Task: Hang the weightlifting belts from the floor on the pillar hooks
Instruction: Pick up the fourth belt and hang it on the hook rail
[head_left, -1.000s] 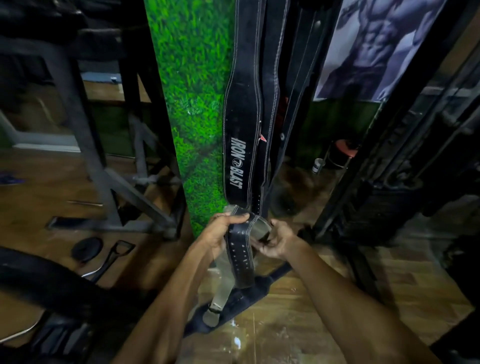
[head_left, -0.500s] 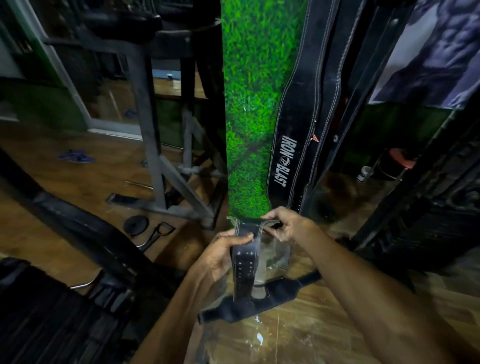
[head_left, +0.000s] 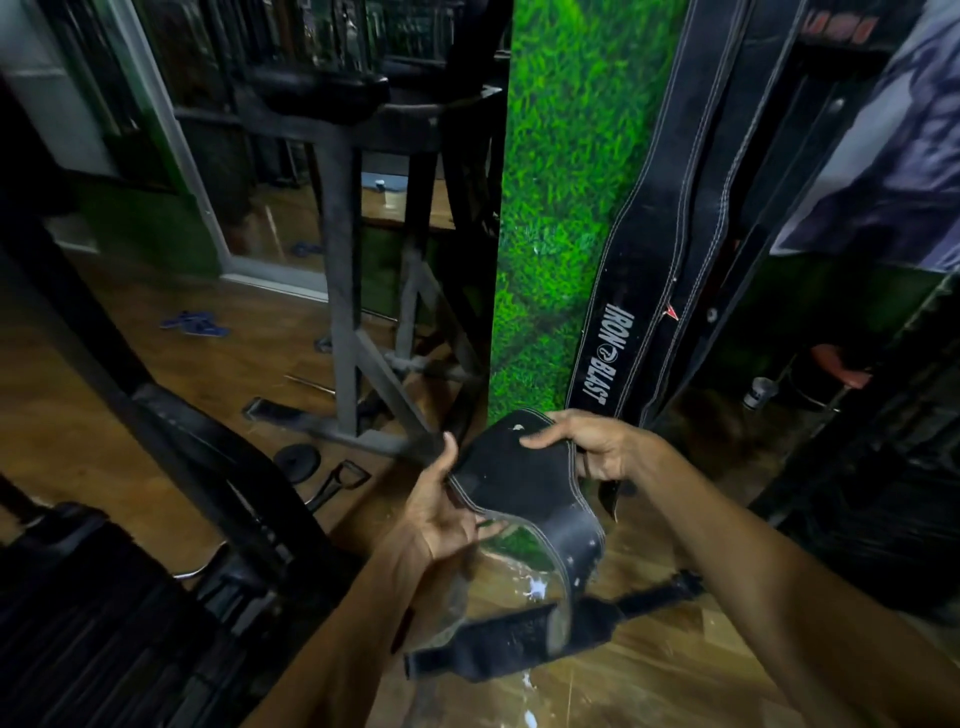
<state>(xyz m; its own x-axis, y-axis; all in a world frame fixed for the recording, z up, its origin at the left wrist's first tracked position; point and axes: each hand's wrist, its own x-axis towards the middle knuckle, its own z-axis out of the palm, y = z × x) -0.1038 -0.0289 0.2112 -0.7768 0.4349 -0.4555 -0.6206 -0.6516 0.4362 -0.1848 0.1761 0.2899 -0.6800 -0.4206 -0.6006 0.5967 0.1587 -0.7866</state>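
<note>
Two hands hold one black leather belt (head_left: 524, 483), stiff, curved and edged in white stitching, low before the grass-printed pillar (head_left: 550, 208). The left hand (head_left: 441, 514) cups its lower edge, palm up, fingers curled beneath. The right hand (head_left: 597, 447) pinches the upper edge. A second belt (head_left: 498, 644) lies on the glossy wooden floor (head_left: 623, 691). Stitched hanging belts (head_left: 623, 291) drape the pillar.

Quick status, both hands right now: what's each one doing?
Left hand: holding the black belt from below, thumb at its edge.
Right hand: gripping the same belt's upper end.
</note>
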